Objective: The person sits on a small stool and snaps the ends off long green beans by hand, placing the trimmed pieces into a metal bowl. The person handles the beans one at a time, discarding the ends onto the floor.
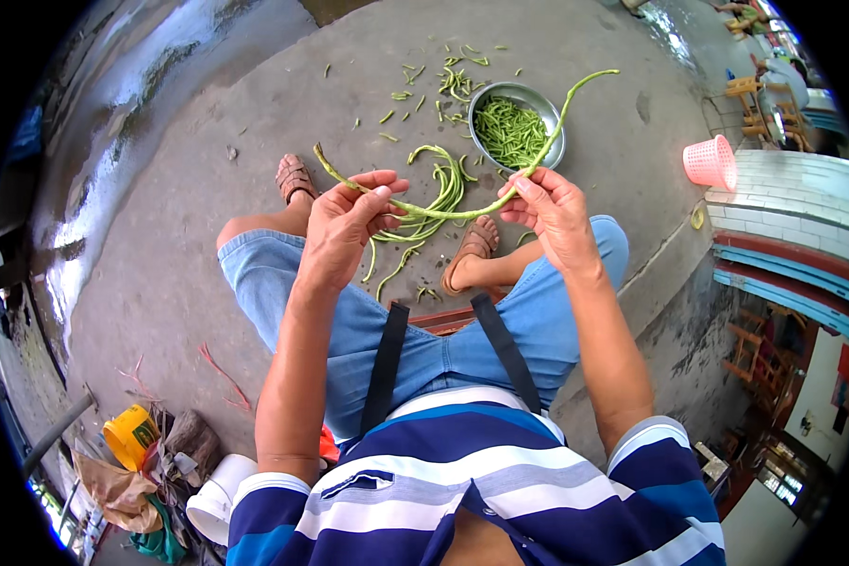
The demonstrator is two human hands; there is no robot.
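Note:
A single long green bean (460,214) stretches between my two hands in a sagging curve. My left hand (350,219) pinches it near its browned end, which sticks out up and to the left. Between thumb and fingers, my right hand (545,205) grips it farther along, and the other end rises past a metal basin (561,152). Cut bean pieces (506,131) fill much of that basin. Below the held bean, a bundle of whole long beans (453,187) lies curled on the concrete floor between my sandalled feet. Loose short pieces (456,83) are scattered beyond it.
A pink perforated basket (709,163) stands to the right beside white-tiled steps (785,187). At lower left are a yellow bucket (129,435), a white bucket (219,488) and a brown bag (113,488). Wet ground (134,78) lies at upper left. A person (785,78) sits far right.

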